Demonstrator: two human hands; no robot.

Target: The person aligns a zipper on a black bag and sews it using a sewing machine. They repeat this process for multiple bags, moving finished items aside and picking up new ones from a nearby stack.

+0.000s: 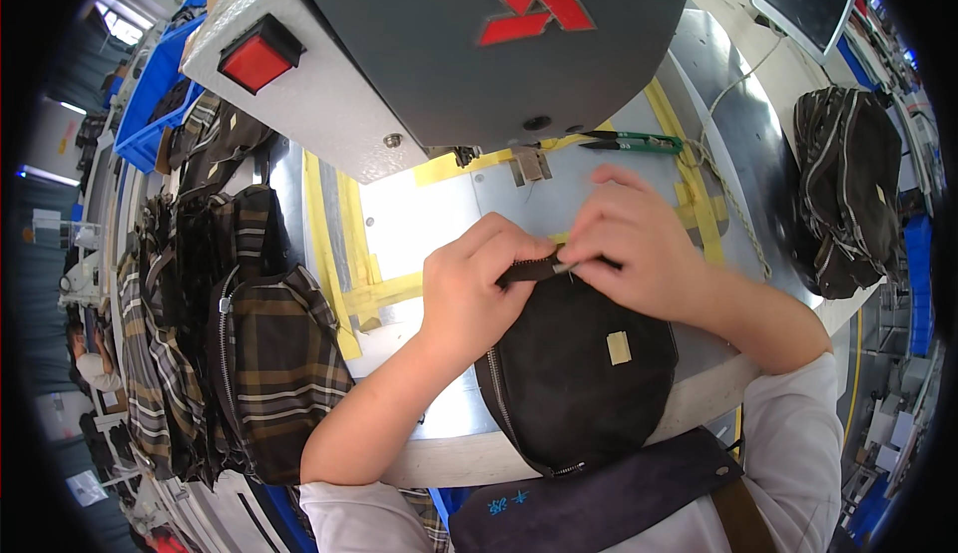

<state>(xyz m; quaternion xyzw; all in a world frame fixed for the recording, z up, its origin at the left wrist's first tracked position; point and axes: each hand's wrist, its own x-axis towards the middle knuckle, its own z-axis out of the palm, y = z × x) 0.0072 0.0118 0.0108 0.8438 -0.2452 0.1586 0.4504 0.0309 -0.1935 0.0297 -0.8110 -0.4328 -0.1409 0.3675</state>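
Note:
A dark zippered bag [569, 373] lies in front of me over the near edge of the machine bed, a small pale tag stitched on it. My left hand [472, 278] is closed on a short dark strap [529, 271] at the bag's top end. Right beside it, my right hand [639, 244] pinches the other end of that strap between thumb and forefinger, its remaining fingers loosely curled. A thin pale piece shows at the right fingertips, too small to make out. Both hands are close together, just short of the sewing machine's presser foot [529, 166].
The grey machine head [499, 54] overhangs the bed, with a red switch [261, 57] at its left. Green-handled snips [639, 142] lie behind my right hand. Plaid bags [274, 353] are piled at left, dark bags [848, 179] at right. Yellow tape [394, 288] marks the bed.

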